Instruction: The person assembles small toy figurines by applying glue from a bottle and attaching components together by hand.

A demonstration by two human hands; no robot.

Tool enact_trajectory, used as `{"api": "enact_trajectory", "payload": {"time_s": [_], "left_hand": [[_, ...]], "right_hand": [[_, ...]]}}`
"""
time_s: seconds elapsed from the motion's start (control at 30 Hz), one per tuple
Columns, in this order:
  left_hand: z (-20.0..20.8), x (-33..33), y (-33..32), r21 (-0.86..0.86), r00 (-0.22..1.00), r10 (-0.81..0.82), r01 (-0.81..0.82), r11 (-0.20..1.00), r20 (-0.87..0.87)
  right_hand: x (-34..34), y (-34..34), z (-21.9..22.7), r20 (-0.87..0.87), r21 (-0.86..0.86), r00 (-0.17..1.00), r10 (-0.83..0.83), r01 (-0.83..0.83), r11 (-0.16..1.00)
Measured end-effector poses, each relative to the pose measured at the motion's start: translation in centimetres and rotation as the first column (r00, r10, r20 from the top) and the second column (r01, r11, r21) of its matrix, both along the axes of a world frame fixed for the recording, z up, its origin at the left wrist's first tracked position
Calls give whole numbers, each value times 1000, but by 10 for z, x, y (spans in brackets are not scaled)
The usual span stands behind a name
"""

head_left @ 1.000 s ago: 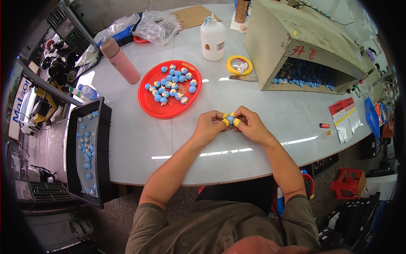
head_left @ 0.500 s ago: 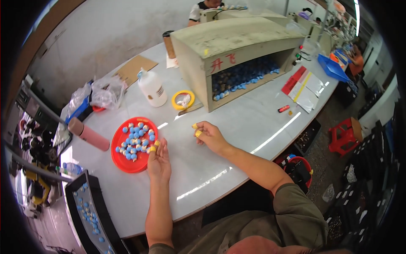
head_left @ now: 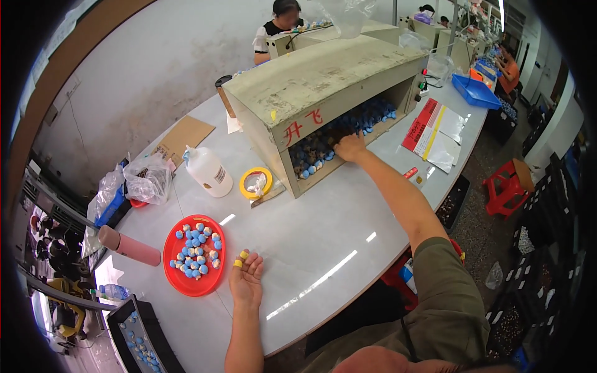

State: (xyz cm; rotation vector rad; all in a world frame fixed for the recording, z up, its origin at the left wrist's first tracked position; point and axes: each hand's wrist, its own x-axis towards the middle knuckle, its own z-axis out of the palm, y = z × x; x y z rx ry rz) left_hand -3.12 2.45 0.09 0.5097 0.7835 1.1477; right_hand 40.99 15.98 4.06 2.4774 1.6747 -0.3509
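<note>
Palm upward, the left hand (head_left: 247,281) sits just beside the red plate's (head_left: 193,290) rim, fingers loosely curled around nothing visible, yellow wraps (head_left: 238,263) on its digits. The right hand (head_left: 350,147) reaches over the front edge of the beige box (head_left: 323,81); its fingertips are hidden among the blue pieces (head_left: 311,169) heaped inside, so I cannot tell whether it pinches one. These small, roundish pieces look light and fairly firm, likely to roll; a thumb-and-finger pinch across their sides should suit. Others (head_left: 198,252), blue with knobbly cream parts, lie within the plate's smooth, probably plastic rim. The box top is scuffed and stained. By its near left corner, on the glossy grey table (head_left: 292,248), lies a yellow tape ring (head_left: 243,187); a cloudy white bottle (head_left: 208,173) stands beyond.
</note>
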Motion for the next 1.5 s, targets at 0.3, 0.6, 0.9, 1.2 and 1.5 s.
{"api": "enact_trajectory", "payload": {"time_s": [0.3,0.6,0.9,1.2,1.5], "left_hand": [[2,4,2,1,1000,-27,27,1000,-13],[4,4,0,31,999,-14,15,999,-41],[8,8,-2,47,993,-56,62,997,-106],[9,10,-2,83,985,-82,95,992,-150],[7,14,-5,102,970,-119,143,984,-211]], "right_hand": [[139,72,-9,264,354,943,-204,102,929],[85,47,19,207,231,936,-285,236,944],[43,60,-22,95,535,986,135,-165,829],[-40,-26,1,-6,506,951,308,-262,822],[-43,-39,-6,272,501,911,311,-410,762]]}}
